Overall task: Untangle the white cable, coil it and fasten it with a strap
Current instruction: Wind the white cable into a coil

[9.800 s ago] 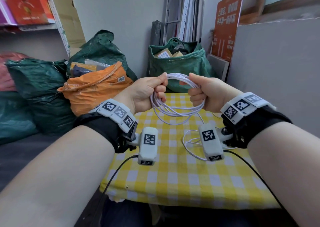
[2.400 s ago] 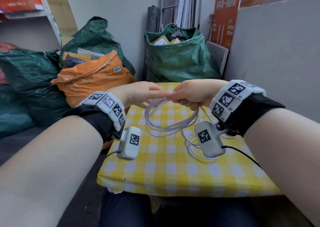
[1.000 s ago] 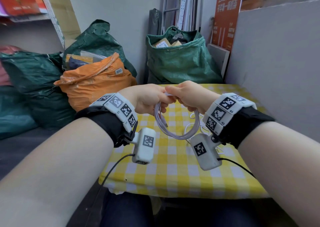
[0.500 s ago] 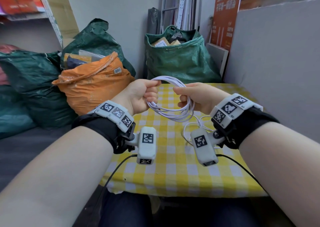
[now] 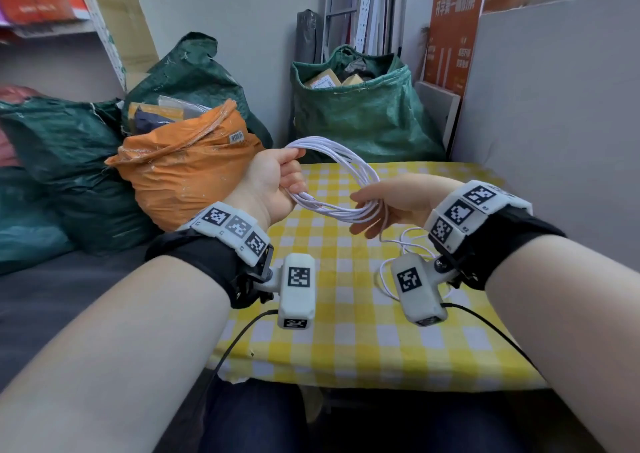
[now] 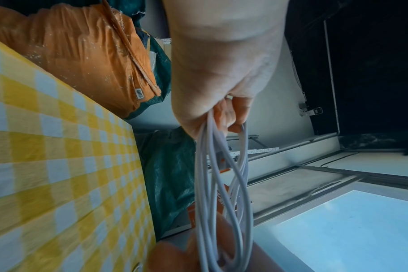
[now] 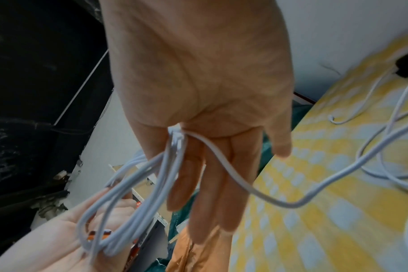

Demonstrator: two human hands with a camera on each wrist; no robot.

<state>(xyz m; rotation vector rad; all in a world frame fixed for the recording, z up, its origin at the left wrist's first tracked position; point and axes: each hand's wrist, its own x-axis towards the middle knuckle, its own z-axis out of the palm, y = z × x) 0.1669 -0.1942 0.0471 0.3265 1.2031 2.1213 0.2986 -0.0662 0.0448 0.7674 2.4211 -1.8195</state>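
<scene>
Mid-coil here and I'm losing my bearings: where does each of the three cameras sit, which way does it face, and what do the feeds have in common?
Head: worn on the head, looking forward and down over both forearms at the left hand, right hand, white cable coil and yellow checked table.
Left wrist: under the left wrist, looking along the palm at the coil.
Right wrist: under the right wrist, looking along the straight fingers at coil and loose cable on the table.
Shared: all three show the coil and the table; each wrist view catches the opposite hand.
</scene>
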